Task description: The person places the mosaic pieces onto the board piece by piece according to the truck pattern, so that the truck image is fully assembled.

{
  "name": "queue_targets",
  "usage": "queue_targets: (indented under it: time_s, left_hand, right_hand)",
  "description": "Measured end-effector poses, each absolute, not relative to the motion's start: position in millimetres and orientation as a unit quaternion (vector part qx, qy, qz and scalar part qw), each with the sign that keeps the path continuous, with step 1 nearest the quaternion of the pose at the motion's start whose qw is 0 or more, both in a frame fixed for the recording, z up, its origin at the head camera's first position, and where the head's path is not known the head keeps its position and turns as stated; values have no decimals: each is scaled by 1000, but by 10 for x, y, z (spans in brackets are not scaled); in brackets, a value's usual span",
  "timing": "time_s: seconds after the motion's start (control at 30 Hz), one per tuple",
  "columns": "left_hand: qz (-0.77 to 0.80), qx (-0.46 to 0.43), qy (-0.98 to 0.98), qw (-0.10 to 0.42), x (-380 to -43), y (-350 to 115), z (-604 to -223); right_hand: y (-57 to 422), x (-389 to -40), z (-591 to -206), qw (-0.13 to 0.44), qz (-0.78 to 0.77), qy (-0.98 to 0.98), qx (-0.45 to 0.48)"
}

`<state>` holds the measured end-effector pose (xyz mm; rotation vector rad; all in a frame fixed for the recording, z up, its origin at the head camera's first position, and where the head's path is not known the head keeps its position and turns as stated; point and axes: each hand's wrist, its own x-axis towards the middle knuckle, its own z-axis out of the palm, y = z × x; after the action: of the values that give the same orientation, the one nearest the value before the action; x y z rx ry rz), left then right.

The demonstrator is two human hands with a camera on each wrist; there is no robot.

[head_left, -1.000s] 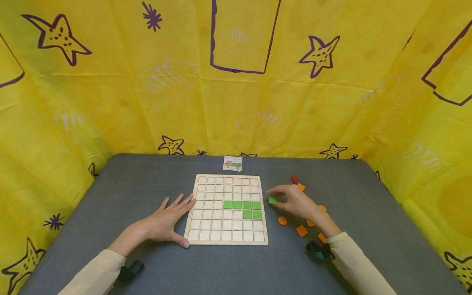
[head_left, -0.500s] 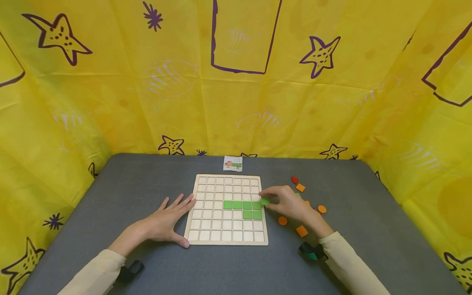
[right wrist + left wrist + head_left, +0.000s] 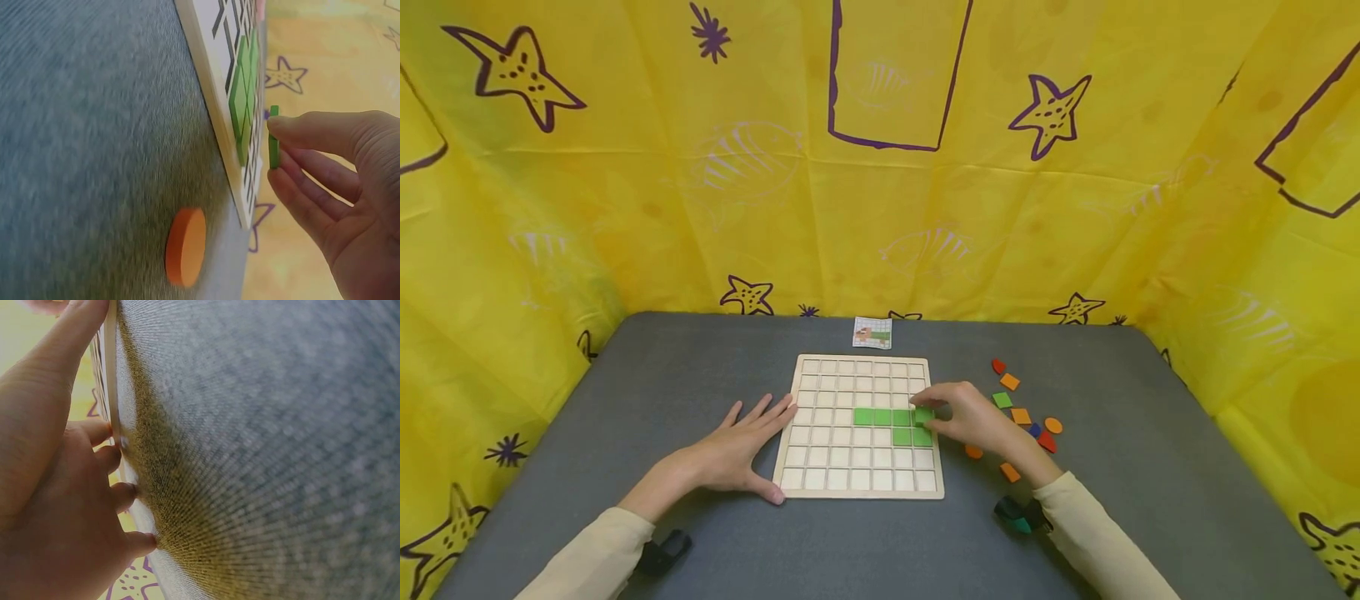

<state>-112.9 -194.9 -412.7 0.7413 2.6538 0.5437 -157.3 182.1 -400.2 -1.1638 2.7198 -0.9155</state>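
A pale wooden grid board lies on the table, with several green square tiles set in its cells. Between thumb and fingertips, my right hand pinches another green square tile. In the head view that tile overlaps the right end of the upper green row; the right wrist view shows it held above the board. My left hand lies with spread fingers along the board's left edge, thumb at the near corner. Its fingertips reach the edge in the left wrist view.
Right of the board lie loose orange pieces, a green tile, red pieces and a blue one. A small pattern card lies behind the board. A yellow printed curtain surrounds the table.
My right hand has moved left with the pinched green tile, from beside the board to over its right columns. The left hand stays at the board's edge.
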Motion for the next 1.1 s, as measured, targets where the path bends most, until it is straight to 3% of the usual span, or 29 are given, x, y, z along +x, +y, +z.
queue_targets:
  time_s: [0.87, 1.1]
  left_hand:
    - [188, 260, 932, 170, -1139, -1946, -4124]
    - [187, 258, 932, 172, -1142, -1946, -4119]
  right_hand:
    - [1356, -1527, -4026, 68, -300, 863, -401]
    - [1314, -1512, -4072, 58, -286, 859, -421]
